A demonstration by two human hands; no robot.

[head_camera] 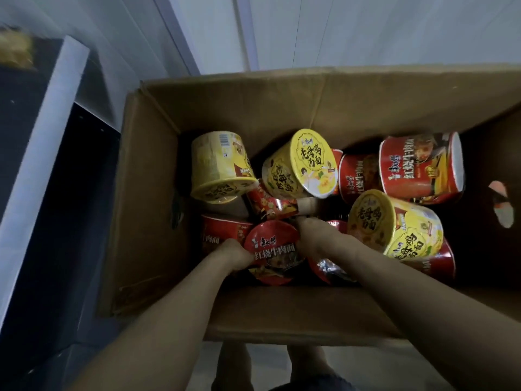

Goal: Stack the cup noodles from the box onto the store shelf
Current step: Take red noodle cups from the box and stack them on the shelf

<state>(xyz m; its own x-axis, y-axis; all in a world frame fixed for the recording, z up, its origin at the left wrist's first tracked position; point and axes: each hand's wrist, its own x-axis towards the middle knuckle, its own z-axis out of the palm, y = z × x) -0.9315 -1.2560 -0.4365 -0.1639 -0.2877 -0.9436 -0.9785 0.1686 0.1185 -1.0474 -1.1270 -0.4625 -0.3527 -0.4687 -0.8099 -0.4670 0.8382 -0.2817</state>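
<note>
Down at the near end of the box (282,311), the fingers (244,251) of the left hand (234,253) curl round the left side of a red cup (272,251). The right hand (313,235) clamps the opposite side, its own fingers mostly hidden behind the rim. Both hands grip the one cup between them, probably because it lies tipped back with its lid facing up, wedged among its neighbours and too wide to lift surely with one hand. It is not yet free of the pile: a second cup (222,232) touches it on the left and a third (327,266) lies under the right wrist. Beyond the hands the rest are jumbled rather than stacked, with three yellow cups (301,165) and more red cups (420,167) lying at all angles, so each will likely need picking singly and turning upright before it can be stacked. The box stands with its flaps open just beside the shelf (50,114) on the left, which keeps the carry short. Only the shelf's white edge and a dark bay show, and what sits higher up is too blurred to tell
</note>
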